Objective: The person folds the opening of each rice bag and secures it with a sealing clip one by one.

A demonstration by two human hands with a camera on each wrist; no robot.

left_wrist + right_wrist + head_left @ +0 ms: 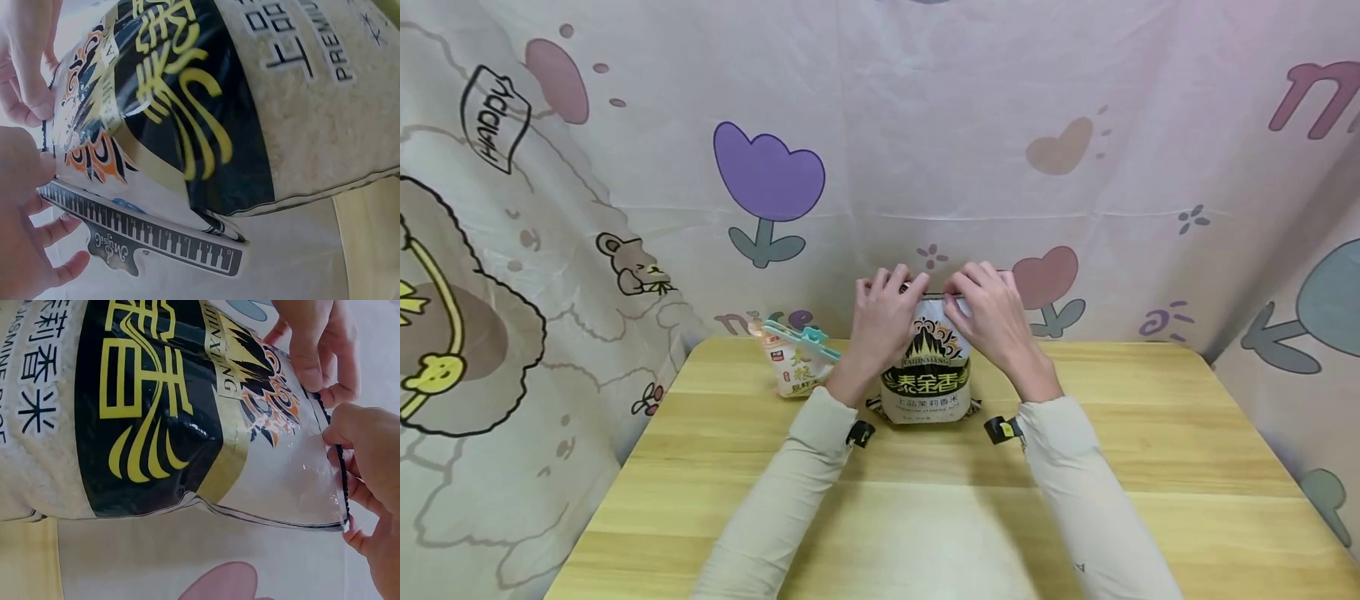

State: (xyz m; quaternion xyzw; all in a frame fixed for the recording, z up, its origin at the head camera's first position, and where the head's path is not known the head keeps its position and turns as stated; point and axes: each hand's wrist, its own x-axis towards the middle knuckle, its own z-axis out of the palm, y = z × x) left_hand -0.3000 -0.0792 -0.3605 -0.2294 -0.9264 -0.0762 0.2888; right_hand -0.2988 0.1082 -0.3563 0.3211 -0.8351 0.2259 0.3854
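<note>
A clear bag of jasmine rice [927, 404], with a black band and yellow lettering, stands upright on the table. Its top edge is pinched by my left hand [883, 321] at the left and by my right hand [996, 317] at the right. In the left wrist view, a black piano-key bag clip [144, 228] lies along the far side of the bag's top, within my left fingers. Whether it clamps the plastic I cannot tell. The right wrist view shows the right thumb and fingers [356, 428] on the dark sealed edge.
Left of the rice bag stands a smaller package [790, 371] with a teal clip [805, 337] across its top. The wooden table [925, 517] ends at a patterned cloth backdrop [940, 150], which also hangs at both sides.
</note>
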